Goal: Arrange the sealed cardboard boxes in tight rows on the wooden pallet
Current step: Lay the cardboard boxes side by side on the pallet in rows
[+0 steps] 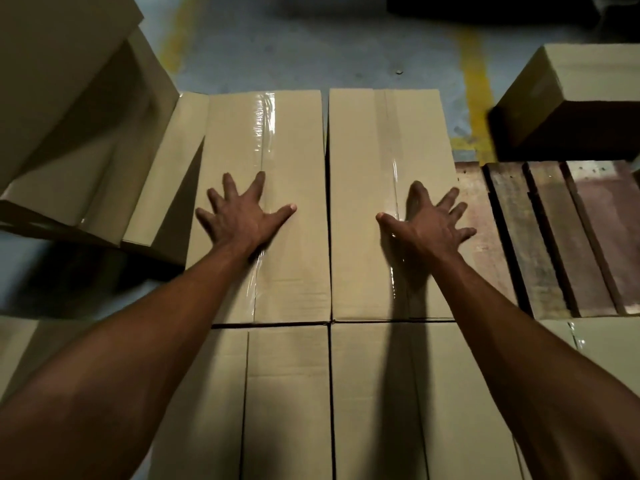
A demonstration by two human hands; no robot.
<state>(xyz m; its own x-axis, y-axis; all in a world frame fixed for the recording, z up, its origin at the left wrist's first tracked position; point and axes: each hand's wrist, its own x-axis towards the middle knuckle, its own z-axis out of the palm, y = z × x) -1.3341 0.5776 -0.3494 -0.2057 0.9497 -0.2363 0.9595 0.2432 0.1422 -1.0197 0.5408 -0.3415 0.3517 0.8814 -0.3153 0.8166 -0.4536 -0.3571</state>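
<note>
Two long taped cardboard boxes lie side by side in the far row: the left box and the right box. My left hand rests flat with spread fingers on the left box's top. On the right box my right hand lies flat, fingers spread near its right edge. Two more sealed boxes fill the near row, tight against the far ones. Bare dark slats of the wooden pallet show to the right of the far row.
Stacked boxes lean at the left, beside the left box. Another box sits at the far right beyond the pallet slats. A further box corner shows at the near right. Grey floor with yellow lines lies beyond.
</note>
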